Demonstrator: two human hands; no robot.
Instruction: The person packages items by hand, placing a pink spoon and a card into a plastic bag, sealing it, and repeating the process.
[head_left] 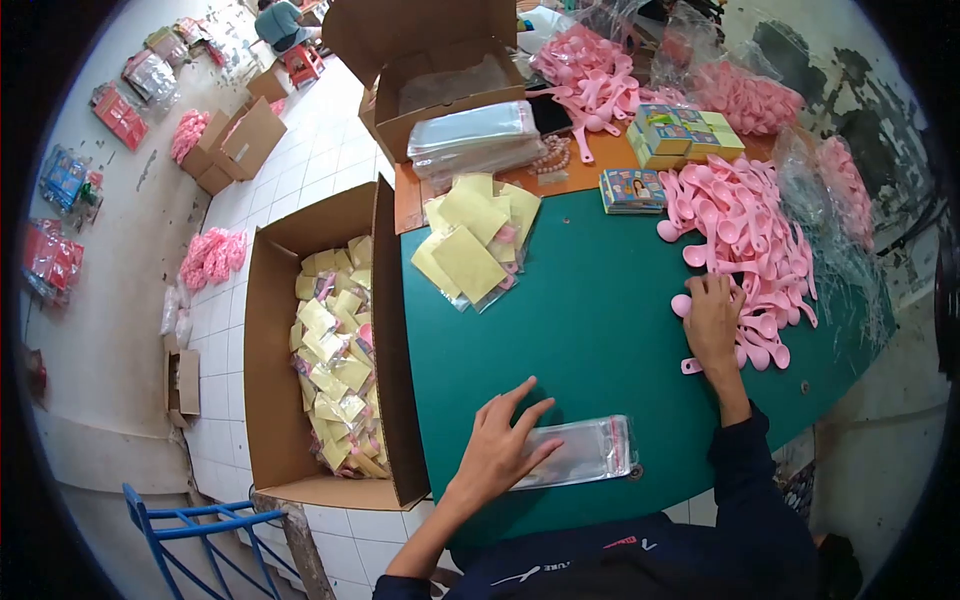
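Note:
My left hand [500,440] is open with its fingers spread, over the left end of a stack of clear plastic bags [590,455] at the table's near side. Farther right, my right hand [713,325] reaches into a heap of pink plastic spoons [735,215]. Its fingers are bent down and closed on a spoon at the heap's left edge, and the fingertips are partly hidden. Filled packets with pale yellow cards [470,265] lie in a loose pile at the table's far left.
Left of the table, a tall cardboard box [390,350] holds many packets. Behind are a bag stack [475,135], an open carton [450,80], card stacks [680,135] and bagged spoons [745,95]. A blue metal frame [205,525] stands lower left. A person [283,25] sits far back.

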